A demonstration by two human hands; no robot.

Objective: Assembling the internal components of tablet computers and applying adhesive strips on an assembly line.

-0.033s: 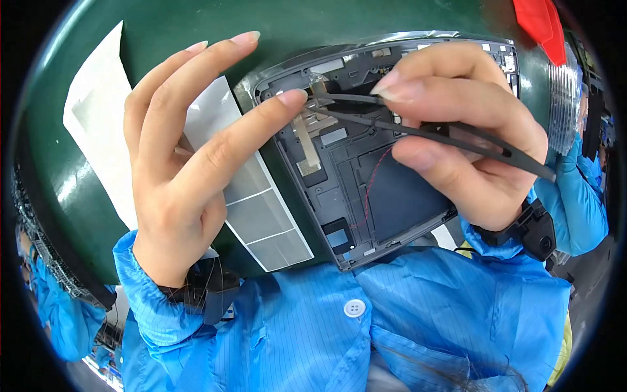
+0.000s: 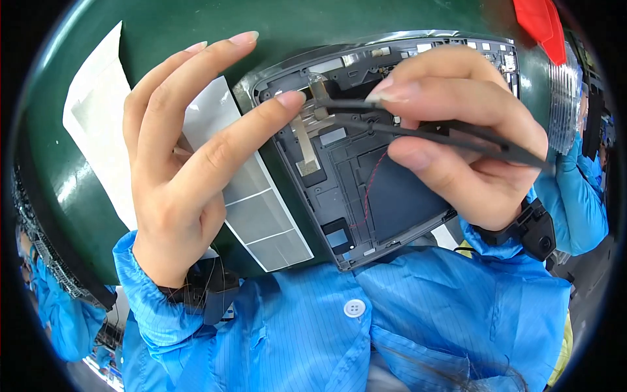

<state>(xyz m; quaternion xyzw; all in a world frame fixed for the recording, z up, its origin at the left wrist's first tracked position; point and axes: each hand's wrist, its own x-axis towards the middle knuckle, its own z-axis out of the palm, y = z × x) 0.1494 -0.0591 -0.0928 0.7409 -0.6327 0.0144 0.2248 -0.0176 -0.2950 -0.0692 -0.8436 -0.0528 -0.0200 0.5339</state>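
Observation:
My right hand (image 2: 470, 124) grips black tweezers (image 2: 450, 135) between thumb and fingers, with the tips pointing left. They are blurred and stand apart over a small clear-brown film piece (image 2: 318, 88) near the top left corner of a grey device housing (image 2: 336, 225). Whether they touch the film I cannot tell. My left hand (image 2: 183, 144) holds nothing; its fingers are spread, and the index fingertip rests at that same corner beside the film. Just below it, a silvery strip (image 2: 305, 149) runs down the housing. A thin red wire (image 2: 369, 189) curves across the housing floor.
A label sheet with grey rectangles (image 2: 264, 219) lies left of the housing, partly under my left hand. Farther left is a curled white sheet (image 2: 98, 111). A red item (image 2: 541, 29) and stacked clear plastic trays (image 2: 565, 104) sit at the right. A blue-sleeved person (image 2: 578, 202) is beyond.
The tweezer tips have drawn slightly right, away from my left fingertip, and the tweezers now look blurred. More of the film piece shows. My left hand has hardly moved.

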